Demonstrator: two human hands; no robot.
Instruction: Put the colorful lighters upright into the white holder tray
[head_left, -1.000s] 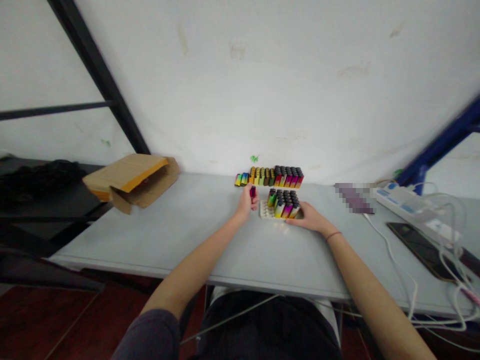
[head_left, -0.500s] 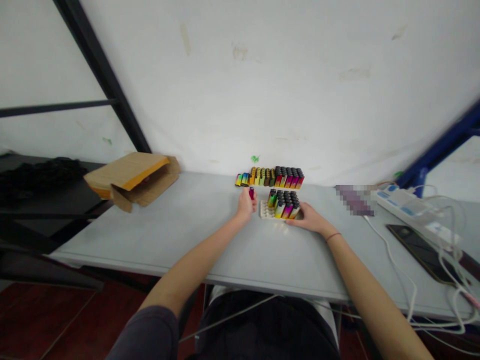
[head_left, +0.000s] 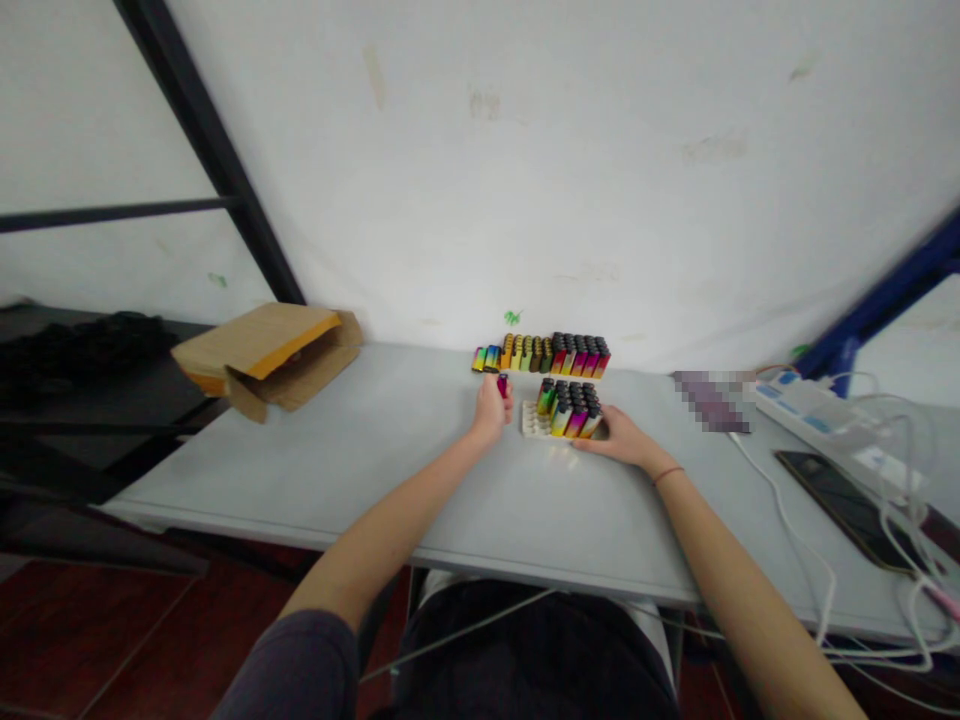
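Observation:
My left hand [head_left: 491, 412] pinches a magenta disposable lighter [head_left: 502, 385] upright between its fingers, just in front of the back row. My right hand [head_left: 619, 440] lies low on the table, its fingertips against the right end of a white plastic tray [head_left: 534, 422]. Gradient-coloured lighters [head_left: 568, 410] stand in that tray, black caps up. Behind it, a longer row of upright lighters [head_left: 559, 355] stands on the table, with a few lying lighters [head_left: 486, 358] at its left end.
A torn cardboard box [head_left: 266, 362] sits at the far left of the grey table [head_left: 360, 460]. On the right are a pixelated object [head_left: 709, 403], a power strip [head_left: 810, 410], a dark phone [head_left: 840, 508] and tangled white cables. Black and blue metal frames flank the wall.
The whole view has drifted slightly. My left hand and its lighter have shifted only a little, and my right hand stays at the tray.

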